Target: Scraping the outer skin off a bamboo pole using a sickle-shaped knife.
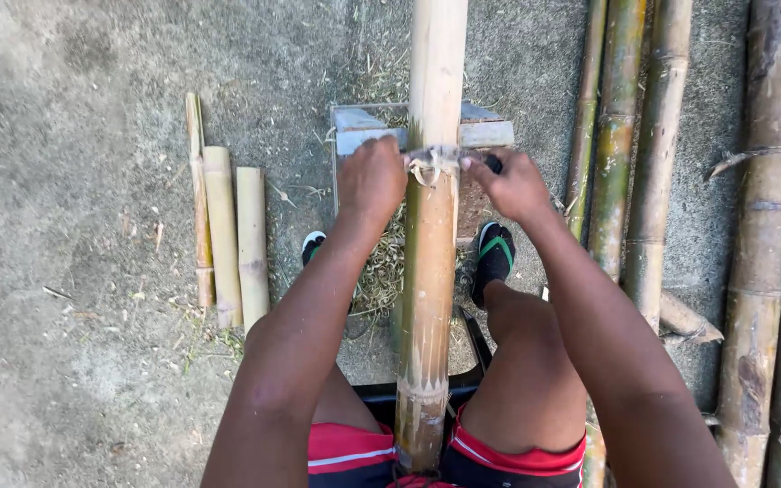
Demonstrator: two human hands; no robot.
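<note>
A long bamboo pole [430, 271] runs between my knees and out over a small metal stand [490, 134]. Across the pole lies a two-handled scraping blade [434, 161] with curled shavings at its edge. My left hand [371, 178] is closed on the blade's left handle. My right hand [510, 184] grips the right handle, a dark end showing past my fingers. Both hands sit level, one on each side of the pole. The pole is pale above the blade and darker and greenish below it.
Three short cut bamboo pieces [226, 230] lie side by side on the concrete at the left. Several long bamboo poles [621, 154] lie at the right, one thick pole [766, 226] farthest out. Shavings litter the ground [381, 267] under the pole. My feet wear black sandals [495, 258].
</note>
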